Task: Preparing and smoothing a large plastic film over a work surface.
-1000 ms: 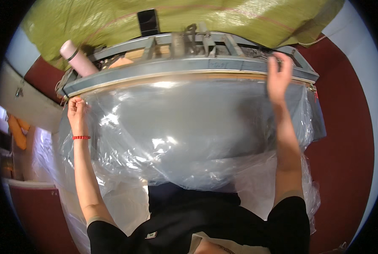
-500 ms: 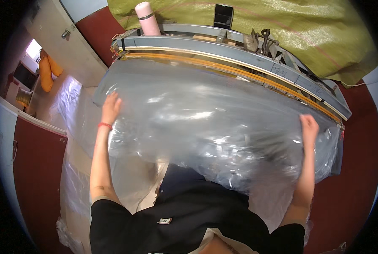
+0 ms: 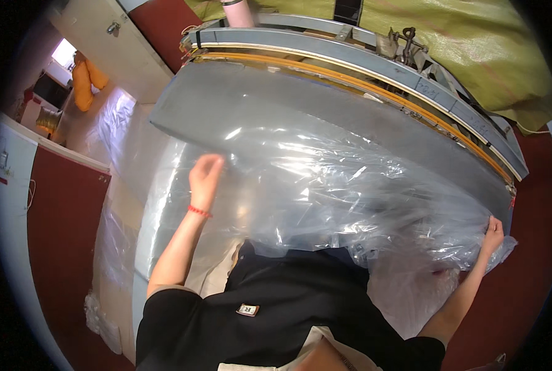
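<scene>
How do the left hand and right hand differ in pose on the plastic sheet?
The left hand is raised over the middle-left of the clear plastic sheet, fingers loosely curled, with a red band at its wrist; the right hand sits far out at the sheet's right edge, gripping bunched plastic, wrist bare. The left arm is bent, the right arm stretched out. Both are bare and at the same sheet on the grey table.

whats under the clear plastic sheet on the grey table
The grey flat tabletop shows through the crumpled clear plastic sheet. Glare hides detail. The left hand and right hand touch it.

Glossy clear plastic sheet (image 3: pixel 325 185) w/ crinkles, matt grey metal table (image 3: pixel 226 105).
</scene>
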Tool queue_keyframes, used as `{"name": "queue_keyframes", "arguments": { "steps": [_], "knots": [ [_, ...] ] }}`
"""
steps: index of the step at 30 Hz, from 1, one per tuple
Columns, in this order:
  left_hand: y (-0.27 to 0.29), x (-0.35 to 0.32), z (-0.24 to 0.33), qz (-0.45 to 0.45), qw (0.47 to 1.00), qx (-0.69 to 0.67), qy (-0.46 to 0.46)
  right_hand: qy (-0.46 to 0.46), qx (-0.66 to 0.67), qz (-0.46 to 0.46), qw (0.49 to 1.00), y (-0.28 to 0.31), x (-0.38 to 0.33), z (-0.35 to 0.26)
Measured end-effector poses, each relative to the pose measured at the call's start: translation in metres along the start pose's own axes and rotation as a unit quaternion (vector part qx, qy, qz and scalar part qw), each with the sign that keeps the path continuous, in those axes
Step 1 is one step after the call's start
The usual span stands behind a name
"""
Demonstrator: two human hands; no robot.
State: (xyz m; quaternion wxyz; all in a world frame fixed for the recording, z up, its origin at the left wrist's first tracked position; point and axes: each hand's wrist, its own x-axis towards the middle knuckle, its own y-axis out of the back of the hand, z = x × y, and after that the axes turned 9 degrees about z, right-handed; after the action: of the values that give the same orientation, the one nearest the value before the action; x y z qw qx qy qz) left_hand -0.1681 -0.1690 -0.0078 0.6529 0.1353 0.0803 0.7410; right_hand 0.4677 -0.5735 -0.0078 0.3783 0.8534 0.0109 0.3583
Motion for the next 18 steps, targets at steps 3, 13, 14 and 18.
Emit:
{"name": "queue_keyframes", "arguments": {
  "steps": [3,13,14,18],
  "knots": [
    [-0.014,0.019,0.012,-0.019,0.976,0.119,-0.181,-0.013,0.002,-0.005,1.0,-0.001,0.0,0.002],
    [-0.027,0.057,0.01,-0.055,0.963,0.18,-0.193,-0.014,0.002,-0.002,1.0,-0.003,0.003,-0.001],
    [-0.028,0.06,0.011,-0.046,0.967,0.159,-0.193,-0.013,0.001,-0.003,1.0,-0.002,0.002,-0.002],
    [-0.046,0.079,0.041,-0.031,0.975,0.127,-0.177,-0.026,0.002,-0.002,1.0,-0.002,0.0,0.003]
  ]
}}
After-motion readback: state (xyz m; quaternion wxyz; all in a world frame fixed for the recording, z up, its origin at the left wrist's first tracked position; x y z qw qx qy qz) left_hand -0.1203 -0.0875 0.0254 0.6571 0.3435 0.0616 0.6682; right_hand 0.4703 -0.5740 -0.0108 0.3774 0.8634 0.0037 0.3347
